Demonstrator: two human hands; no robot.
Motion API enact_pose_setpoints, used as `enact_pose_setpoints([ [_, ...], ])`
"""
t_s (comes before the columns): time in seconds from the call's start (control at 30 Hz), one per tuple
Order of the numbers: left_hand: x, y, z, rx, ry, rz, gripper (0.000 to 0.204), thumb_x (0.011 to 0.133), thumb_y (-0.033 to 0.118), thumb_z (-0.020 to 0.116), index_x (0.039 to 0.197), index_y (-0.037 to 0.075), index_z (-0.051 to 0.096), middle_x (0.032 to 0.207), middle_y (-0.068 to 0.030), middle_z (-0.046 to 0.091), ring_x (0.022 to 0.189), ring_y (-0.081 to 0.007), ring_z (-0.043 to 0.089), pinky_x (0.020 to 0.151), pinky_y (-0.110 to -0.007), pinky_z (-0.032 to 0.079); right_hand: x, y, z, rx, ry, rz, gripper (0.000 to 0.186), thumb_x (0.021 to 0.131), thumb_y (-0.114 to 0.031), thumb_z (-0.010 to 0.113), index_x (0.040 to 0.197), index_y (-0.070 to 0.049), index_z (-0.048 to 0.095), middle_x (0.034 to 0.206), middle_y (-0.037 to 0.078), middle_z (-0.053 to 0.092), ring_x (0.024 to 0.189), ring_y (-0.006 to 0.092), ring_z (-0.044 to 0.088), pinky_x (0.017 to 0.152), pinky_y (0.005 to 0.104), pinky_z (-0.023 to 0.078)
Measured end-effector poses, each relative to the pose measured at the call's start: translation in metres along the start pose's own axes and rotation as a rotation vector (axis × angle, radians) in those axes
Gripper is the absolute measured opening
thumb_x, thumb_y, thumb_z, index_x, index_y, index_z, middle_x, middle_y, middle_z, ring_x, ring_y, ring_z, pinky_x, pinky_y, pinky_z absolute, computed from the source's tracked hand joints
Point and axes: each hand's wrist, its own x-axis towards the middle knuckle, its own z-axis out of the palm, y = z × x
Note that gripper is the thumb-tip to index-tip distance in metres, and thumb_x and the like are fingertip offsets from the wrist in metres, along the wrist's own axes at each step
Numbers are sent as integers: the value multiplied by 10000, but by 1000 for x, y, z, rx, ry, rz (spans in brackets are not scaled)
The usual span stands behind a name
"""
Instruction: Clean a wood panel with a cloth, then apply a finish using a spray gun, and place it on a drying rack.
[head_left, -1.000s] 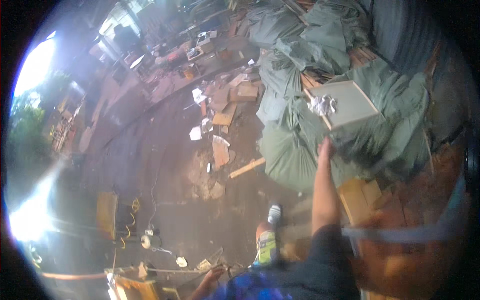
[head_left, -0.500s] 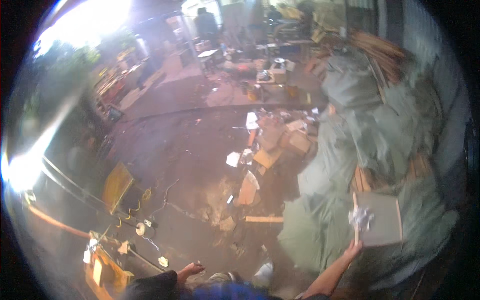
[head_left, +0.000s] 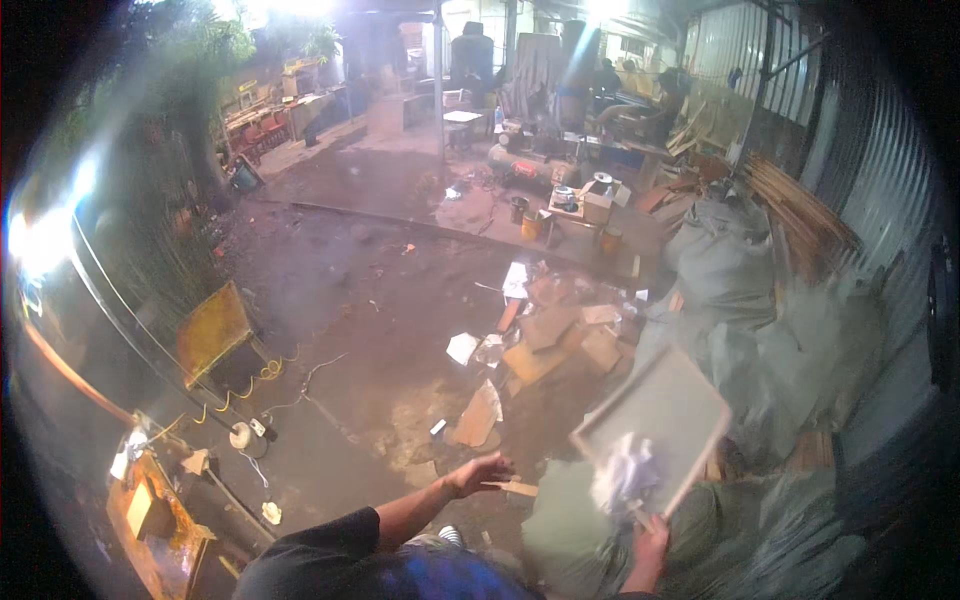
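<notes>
My right hand point(head_left: 650, 543) grips the near edge of a flat rectangular panel point(head_left: 670, 400) with a light wooden rim, held tilted in front of me at the right. A crumpled white wad point(head_left: 625, 475), like cloth or paper, lies against the panel close to my fingers; whether they also pinch it cannot be made out. Reaching forward near the middle, my left hand point(head_left: 480, 474) is empty with its fingers stretched out. From this angle it overlaps the end of a thin wood strip point(head_left: 517, 488) below it.
Large grey-green sacks point(head_left: 720, 260) fill the right side beside stacked wood strips point(head_left: 800, 215). Cardboard scraps point(head_left: 550, 345) litter the floor ahead. At the left stand a yellowish board point(head_left: 215, 335), a coiled yellow cord point(head_left: 270, 370) and a wooden bench point(head_left: 165, 520).
The panel and wad have swung left and closer to my body in my right hand. My left hand has moved right and forward from near my waist. The view has tipped up.
</notes>
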Motion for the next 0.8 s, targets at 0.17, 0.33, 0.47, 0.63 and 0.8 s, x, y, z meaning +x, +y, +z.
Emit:
enact_pose_setpoints([
  [0.17, 3, 72, -35, -360, 41, 228, 743, 945, 621, 456, 1473, 103, 388, 1481, -121, 427, 1337, -262, 431, 1094, -447, 365, 38, 21, 120, -127, -400, 327, 438, 778, -40, 658, 1196, -19, 528, 1018, 109, 624, 873, 270, 633, 785, 425, 554],
  [0.33, -61, 98, -70, -313, 535, 305, 591, 790, 303, 727, 1273, 20, 537, 1119, -148, 628, 971, -268, 632, 846, -415, 533, 36, 26, 283, -701, -872, 299, 411, 819, -95, 675, 1201, 24, 577, 1107, 146, 638, 969, 263, 645, 851, 384, 536],
  [0.47, -97, 77, -65, -527, 572, 648, 586, 827, 261, 687, 1322, 30, 473, 1107, -143, 622, 967, -291, 639, 853, -452, 543, 44, 71, 374, -1064, -893, -890, 483, 874, -255, 661, 1280, -12, 568, 1259, 214, 580, 1169, 362, 556, 1006, 439, 446],
  [0.63, -109, 62, -49, -630, 758, 1015, 507, 907, 227, 605, 1327, -2, 437, 1145, -155, 606, 983, -310, 647, 831, -473, 567, -55, 111, 442, -1044, -1747, -927, 511, 912, -288, 595, 1396, -148, 511, 1438, 218, 444, 1366, 383, 391, 1096, 516, 354],
  [0.8, -154, 74, -12, -447, 927, 1202, 427, 952, 256, 561, 1276, -6, 469, 1104, -170, 624, 931, -312, 669, 799, -447, 588, -122, 160, 426, -808, -2053, -948, 570, 929, -207, 532, 1479, -141, 399, 1512, 226, 354, 1408, 410, 325, 1152, 529, 275],
])
